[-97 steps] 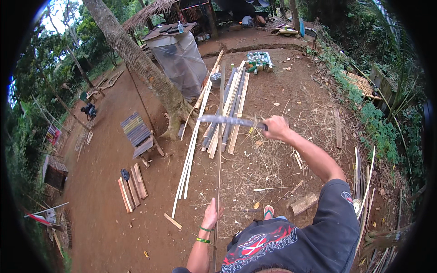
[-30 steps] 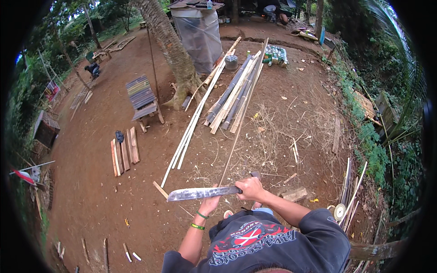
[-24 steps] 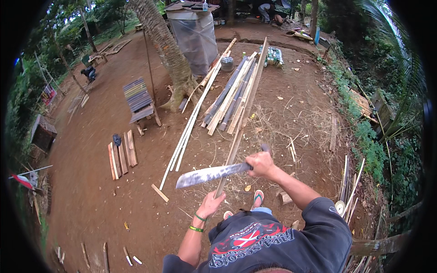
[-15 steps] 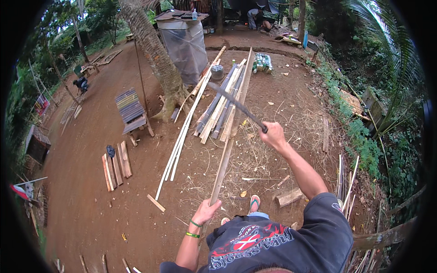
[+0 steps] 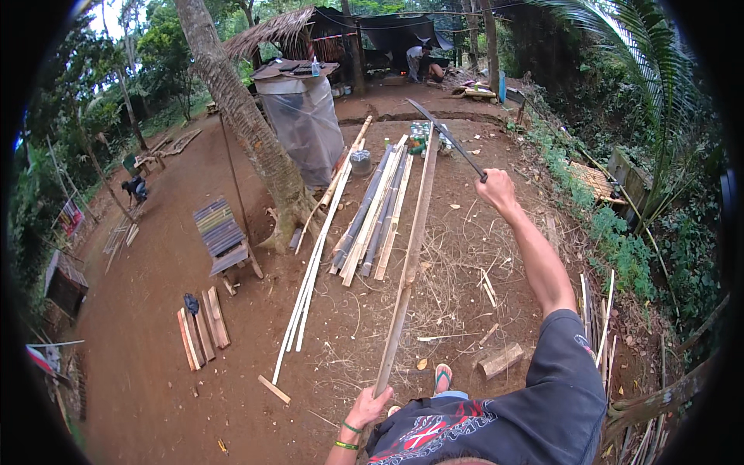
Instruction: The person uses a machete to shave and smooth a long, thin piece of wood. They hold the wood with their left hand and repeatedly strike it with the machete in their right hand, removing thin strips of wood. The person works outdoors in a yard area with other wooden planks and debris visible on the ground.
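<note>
My left hand point(image 5: 367, 407), with green bands at its wrist, is wrapped round the near end of a long brown bamboo slat point(image 5: 405, 287). The slat runs away from me, tilted slightly right, its far end in front of some bottles. Out at arm's length, my right hand point(image 5: 497, 190) grips the handle of a machete point(image 5: 457, 147). Its dark, narrow blade points up and left, crossing in front of the bottles in this view. Whether blade and slat touch, I cannot tell.
Split bamboo and dark poles point(image 5: 364, 217) lie left of the slat, beside long pale strips point(image 5: 316, 267). A short log point(image 5: 500, 360) rests near my sandalled foot. A tree trunk point(image 5: 240, 101) and plastic-wrapped stand point(image 5: 298, 128) rise beyond. People point(image 5: 416, 60) are near a shelter.
My right hand has moved up and outward with the machete, whose blade has swung away from across the bamboo pile. The slat's near end and my left hand sit lower; the view has tilted up.
</note>
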Available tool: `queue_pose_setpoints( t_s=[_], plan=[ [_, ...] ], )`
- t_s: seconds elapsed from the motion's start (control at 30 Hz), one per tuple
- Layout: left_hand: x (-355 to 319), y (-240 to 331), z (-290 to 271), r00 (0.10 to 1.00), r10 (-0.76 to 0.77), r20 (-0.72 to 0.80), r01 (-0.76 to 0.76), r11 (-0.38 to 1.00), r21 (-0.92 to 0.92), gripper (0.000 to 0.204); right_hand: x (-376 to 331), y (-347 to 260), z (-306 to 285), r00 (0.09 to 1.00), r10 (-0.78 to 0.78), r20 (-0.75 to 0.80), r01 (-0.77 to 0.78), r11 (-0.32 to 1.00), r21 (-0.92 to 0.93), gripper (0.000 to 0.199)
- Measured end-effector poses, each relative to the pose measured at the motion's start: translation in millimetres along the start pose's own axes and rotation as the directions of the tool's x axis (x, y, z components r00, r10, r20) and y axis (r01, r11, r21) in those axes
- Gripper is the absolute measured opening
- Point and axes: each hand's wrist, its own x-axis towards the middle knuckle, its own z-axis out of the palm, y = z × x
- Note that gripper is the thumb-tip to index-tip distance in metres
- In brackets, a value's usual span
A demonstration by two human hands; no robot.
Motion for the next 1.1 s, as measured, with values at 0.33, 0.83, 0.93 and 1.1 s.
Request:
queue_pose_setpoints(
  t_s=[0.33, 0.83, 0.93, 1.1],
  plan=[
    [1.1, 31.6, -24.4, 0.997, 0.054, 0.054, -0.042, 0.978, -0.204, 0.031, -182.0, -71.2, 36.2, 0.933, 0.024, 0.359, -0.194, 0.873, 0.448, 0.021],
    [11.8, 28.5, 27.6, 0.921, 0.102, -0.377, -0.075, 0.994, 0.085, 0.035, -109.1, -39.7, 42.3, 0.885, -0.326, 0.332, 0.322, 0.944, 0.068, 0.019],
    [16.9, 19.4, 16.6, 0.912, 0.126, -0.390, -0.097, 0.991, 0.094, 0.034, -138.8, -68.2, 45.5, 0.810, -0.216, 0.545, 0.159, 0.976, 0.150, 0.017],
    [-0.3, 21.8, 17.1, 0.920, 0.109, -0.377, -0.071, 0.991, 0.115, 0.033, -82.5, -37.0, 50.7, 0.829, -0.387, 0.404, 0.419, 0.908, 0.010, 0.013]
  ],
)
